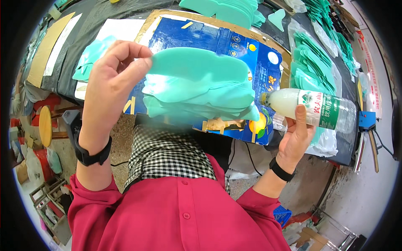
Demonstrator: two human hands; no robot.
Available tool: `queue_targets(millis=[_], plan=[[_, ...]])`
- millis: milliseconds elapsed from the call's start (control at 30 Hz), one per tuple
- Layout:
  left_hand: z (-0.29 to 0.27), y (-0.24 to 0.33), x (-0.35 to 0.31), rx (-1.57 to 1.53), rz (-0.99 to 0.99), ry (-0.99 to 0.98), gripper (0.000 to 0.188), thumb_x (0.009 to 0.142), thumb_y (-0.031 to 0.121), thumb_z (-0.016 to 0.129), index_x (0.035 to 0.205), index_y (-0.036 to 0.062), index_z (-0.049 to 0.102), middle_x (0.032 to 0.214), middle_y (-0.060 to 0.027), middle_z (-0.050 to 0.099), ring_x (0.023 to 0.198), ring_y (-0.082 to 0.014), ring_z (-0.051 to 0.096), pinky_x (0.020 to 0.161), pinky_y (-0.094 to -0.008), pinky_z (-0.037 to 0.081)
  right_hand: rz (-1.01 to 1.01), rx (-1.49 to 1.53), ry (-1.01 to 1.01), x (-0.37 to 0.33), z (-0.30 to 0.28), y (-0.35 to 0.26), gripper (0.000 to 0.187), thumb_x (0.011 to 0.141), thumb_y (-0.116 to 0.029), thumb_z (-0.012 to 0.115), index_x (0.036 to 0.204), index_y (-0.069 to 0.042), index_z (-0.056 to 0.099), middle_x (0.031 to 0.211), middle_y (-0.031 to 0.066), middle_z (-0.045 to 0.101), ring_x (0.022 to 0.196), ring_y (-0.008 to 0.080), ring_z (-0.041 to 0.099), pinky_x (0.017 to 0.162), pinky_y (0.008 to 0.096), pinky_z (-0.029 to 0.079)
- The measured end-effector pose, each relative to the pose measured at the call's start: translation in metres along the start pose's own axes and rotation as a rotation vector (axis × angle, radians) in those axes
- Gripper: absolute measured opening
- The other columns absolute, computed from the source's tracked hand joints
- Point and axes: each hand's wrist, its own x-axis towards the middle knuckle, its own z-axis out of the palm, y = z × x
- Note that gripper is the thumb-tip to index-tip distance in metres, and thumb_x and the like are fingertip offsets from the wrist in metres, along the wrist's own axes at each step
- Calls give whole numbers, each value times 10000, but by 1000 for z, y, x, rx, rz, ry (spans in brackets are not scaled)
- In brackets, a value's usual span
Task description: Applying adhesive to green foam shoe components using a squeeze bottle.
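Note:
Between thumb and fingertips, my left hand (113,81) pinches the left end of a thin mint-green cut sheet (197,62), long and wavy-edged. The sheet is lifted over a loose stack of similar green sheets (201,102). That stack lies on a blue printed cardboard (180,35). Wrapped round a clear plastic bottle (287,102) is my right hand (295,140). The bottle lies nearly sideways, its neck pointing left toward the stack and its label green and white. Something whitish fills the end near the neck. Most of my right fingers are hidden behind the bottle.
More green pieces (312,62) are piled on the right of the dark-covered table, with another stack (226,10) at the far side. Further pieces (90,58) lie at the left on white sheets. A blue box-shaped object (367,120) sits at the right edge.

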Motion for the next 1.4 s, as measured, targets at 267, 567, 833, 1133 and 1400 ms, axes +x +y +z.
queue_targets(millis=[267,567,833,1133,1400], plan=[[31,-69,-25,660,712,306,320,700,-6,826,966,150,742,1027,-23,627,957,-240,596,863,-372,440,-243,-84,46,-19,43,-31,487,880,-96,862,1301,22,647,1234,122,712,1083,212,707,936,379,582],[34,-106,-29,693,564,172,192,762,148,722,945,204,708,1212,-5,637,1130,-251,579,977,-412,392,-718,-734,-693,-54,145,7,410,831,-51,855,1220,-20,727,1160,135,763,1032,243,741,883,347,577],[23,-90,-31,751,578,38,273,779,38,711,1025,148,750,1268,-30,664,1167,-288,555,1030,-461,364,-41,-373,-327,28,104,2,452,845,-151,895,1214,17,695,1125,114,775,1018,196,750,891,367,596],[38,-72,-27,767,541,-121,409,735,-30,660,1085,146,777,1138,-10,696,1087,-293,554,1033,-457,359,-375,-668,-355,41,119,2,391,808,-103,923,1124,30,736,1067,81,790,948,143,731,871,290,564],[47,-65,-23,840,470,-111,344,696,168,762,1040,191,773,1103,22,689,1026,-270,559,978,-435,361,-288,-327,-753,18,153,13,384,827,-86,877,1176,-1,740,1044,74,790,935,155,731,806,322,567]])
